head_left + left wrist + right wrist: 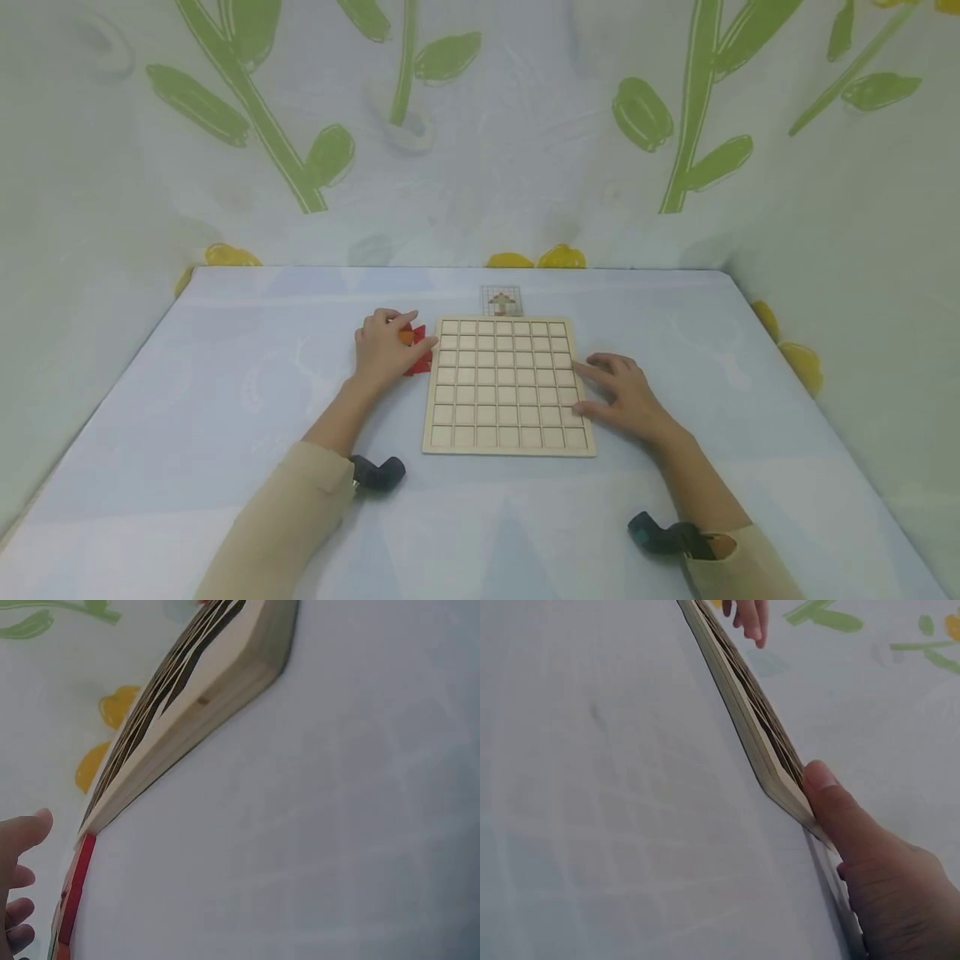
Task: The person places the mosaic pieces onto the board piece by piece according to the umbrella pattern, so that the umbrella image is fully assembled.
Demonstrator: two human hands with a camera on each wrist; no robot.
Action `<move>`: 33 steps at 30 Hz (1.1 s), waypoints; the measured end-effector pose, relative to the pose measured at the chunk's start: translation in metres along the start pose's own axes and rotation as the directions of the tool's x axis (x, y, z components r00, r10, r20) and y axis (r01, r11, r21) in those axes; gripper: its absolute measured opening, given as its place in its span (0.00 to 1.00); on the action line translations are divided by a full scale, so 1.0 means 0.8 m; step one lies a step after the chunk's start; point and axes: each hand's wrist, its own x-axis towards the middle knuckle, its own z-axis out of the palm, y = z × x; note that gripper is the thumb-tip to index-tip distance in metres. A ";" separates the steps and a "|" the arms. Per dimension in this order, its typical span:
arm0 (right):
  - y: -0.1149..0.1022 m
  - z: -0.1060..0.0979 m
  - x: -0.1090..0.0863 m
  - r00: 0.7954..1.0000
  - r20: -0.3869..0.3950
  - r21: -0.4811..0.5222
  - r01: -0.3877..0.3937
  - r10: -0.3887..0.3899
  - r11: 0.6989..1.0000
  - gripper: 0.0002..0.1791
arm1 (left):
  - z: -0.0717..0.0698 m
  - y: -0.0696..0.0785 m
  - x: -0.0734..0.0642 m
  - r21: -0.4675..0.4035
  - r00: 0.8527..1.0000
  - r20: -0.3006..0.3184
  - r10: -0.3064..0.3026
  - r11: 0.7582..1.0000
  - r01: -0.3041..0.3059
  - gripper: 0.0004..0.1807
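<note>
A square wooden grid board lies flat on the table, its many square cells bare. Just left of it, the left hand hovers over a small group of red pieces and an orange piece. Its thumb and index finger are spread apart, with nothing seen between them. In the left wrist view the red pieces lie beside the board's corner, apart from the thumb. The right hand rests at the board's right edge. Its thumb touches the rim in the right wrist view; the other fingers are mostly hidden there.
A small card with a printed grid and a coloured figure lies behind the board's far edge. Dark wrist devices sit on both forearms. A pale wall with painted leaves rises behind the white table.
</note>
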 end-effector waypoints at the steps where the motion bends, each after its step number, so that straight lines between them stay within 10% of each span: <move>1: 0.000 0.001 0.000 1.000 -0.002 0.001 0.002 -0.002 1.000 0.37 | -0.001 0.000 0.001 -0.001 1.000 -0.002 -0.004 1.000 0.004 0.33; 16: 0.006 0.006 -0.002 0.998 -0.044 0.024 0.046 -0.045 0.999 0.37 | 0.011 -0.013 0.023 0.084 0.997 0.022 -0.068 0.994 0.066 0.20; 33: 0.005 0.001 -0.004 0.996 -0.064 0.023 0.069 -0.068 0.997 0.36 | 0.008 0.007 0.027 -0.005 0.996 0.015 -0.087 0.996 0.087 0.17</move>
